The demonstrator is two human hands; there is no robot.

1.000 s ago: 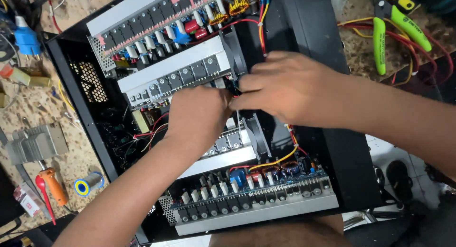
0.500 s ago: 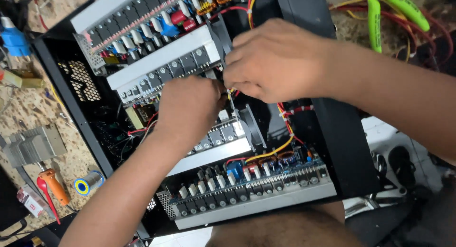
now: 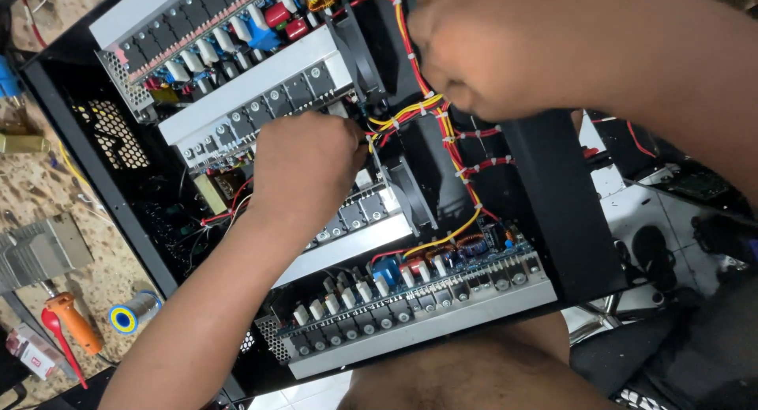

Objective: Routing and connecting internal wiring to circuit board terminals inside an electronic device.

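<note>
An open black amplifier chassis (image 3: 95,142) lies in front of me, with rows of transistors on aluminium heatsink bars (image 3: 253,86) and circuit boards (image 3: 410,292). My left hand (image 3: 304,169) reaches into the middle. Its fingertips are pinched on the end of a yellow and red wire bundle (image 3: 442,134), next to a small black fan (image 3: 407,193). My right hand (image 3: 505,47) hovers higher up, over the top of the same bundle, fingers curled. Its palm is hidden, so I cannot see whether it holds anything.
On the speckled bench left of the chassis lie a loose aluminium heatsink (image 3: 39,252), an orange-handled screwdriver (image 3: 75,323) and a solder spool (image 3: 130,311). A white tiled floor (image 3: 632,213) shows at the right. My leg (image 3: 474,378) is at the bottom edge.
My right hand has lifted up and to the right, away from the spot where both hands met. My left hand stays pinched at the wires. The view has shifted closer.
</note>
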